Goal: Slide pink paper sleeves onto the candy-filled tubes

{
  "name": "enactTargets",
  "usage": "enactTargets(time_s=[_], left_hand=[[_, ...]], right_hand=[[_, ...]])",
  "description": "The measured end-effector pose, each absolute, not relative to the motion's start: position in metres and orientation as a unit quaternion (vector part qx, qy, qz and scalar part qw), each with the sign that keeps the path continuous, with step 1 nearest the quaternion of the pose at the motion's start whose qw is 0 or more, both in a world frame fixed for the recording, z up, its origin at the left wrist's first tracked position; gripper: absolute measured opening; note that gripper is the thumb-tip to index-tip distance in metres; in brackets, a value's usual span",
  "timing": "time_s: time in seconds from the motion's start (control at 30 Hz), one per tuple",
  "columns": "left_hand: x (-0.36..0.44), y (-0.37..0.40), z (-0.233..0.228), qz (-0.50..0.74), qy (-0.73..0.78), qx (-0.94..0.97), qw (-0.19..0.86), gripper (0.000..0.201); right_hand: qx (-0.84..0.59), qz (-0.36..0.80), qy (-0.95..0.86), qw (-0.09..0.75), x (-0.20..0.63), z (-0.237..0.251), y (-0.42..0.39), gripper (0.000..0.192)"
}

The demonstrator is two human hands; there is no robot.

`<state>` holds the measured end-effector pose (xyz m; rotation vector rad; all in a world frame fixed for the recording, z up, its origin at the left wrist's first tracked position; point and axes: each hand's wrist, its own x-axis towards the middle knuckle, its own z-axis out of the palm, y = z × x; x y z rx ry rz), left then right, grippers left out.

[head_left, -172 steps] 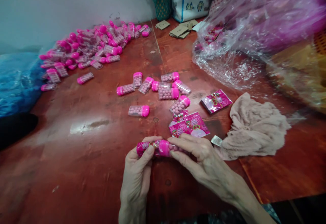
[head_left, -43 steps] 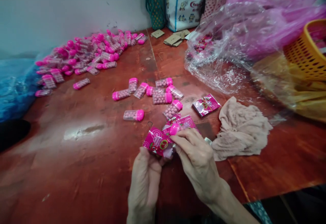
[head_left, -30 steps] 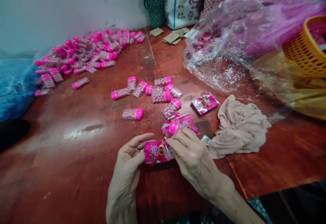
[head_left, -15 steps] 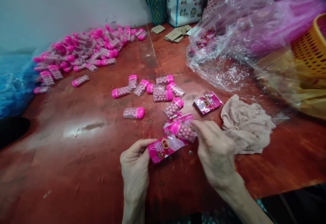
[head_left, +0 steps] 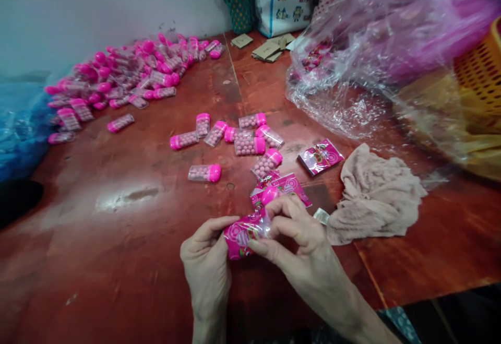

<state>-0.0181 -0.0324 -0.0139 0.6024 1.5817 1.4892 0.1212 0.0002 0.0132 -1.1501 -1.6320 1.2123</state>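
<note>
Right hand [head_left: 307,247] back on wrapper [head_left: 238,238]

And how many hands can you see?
2: the left hand holds one end of the pink wrapper, and the right hand holds the other. No other hand shows.

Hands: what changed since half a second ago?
The right hand moved left and took hold of the pink wrapper, its thumb now on the print. The left hand still holds the other end. The bottle pile and beige cloth stayed put.
</note>
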Motion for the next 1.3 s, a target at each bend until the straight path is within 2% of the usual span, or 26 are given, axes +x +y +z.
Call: enactTargets(time_s=[0.2,0.37,0.5,0.67,0.9,1.03,1.17,1.3], left_hand=[[-0.017,-0.029,-0.006,0.59,0.618,0.241,0.46,0.01],[-0.018,-0.025,0.0,0.573,0.538,0.26,0.561,0.041],[-0.017,-0.024,-0.005,0.6,0.542,0.237,0.539,0.021],[-0.012,-0.021,-0.004,0.596,0.554,0.186,0.551,0.02],[-0.012,-0.023,-0.005,0.572,0.564,0.175,0.57,0.014],[-0.014,-0.027,-0.008,0.558,0.57,0.188,0.573,0.016],[-0.014,-0.03,-0.012,0.517,0.577,0.213,0.595,0.009],[-0.015,-0.029,-0.012,0.531,0.593,0.183,0.577,0.014]], right_hand=[[-0.445,0.427,-0.636,0.463,0.123,0.022,-0.003,0.019],[-0.445,0.461,-0.61,0.465,0.115,0.014,-0.004,0.011],[-0.446,0.44,-0.638,0.446,0.117,0.012,-0.002,0.011],[-0.428,0.413,-0.672,0.44,0.126,0.021,-0.004,0.008],[-0.451,0.427,-0.623,0.476,0.125,0.019,-0.002,0.005],[-0.439,0.464,-0.66,0.396,0.126,0.011,0.002,0.024],[-0.424,0.487,-0.664,0.376,0.134,0.009,0.007,0.044],[-0.451,0.473,-0.644,0.397,0.144,0.01,0.015,0.035]])
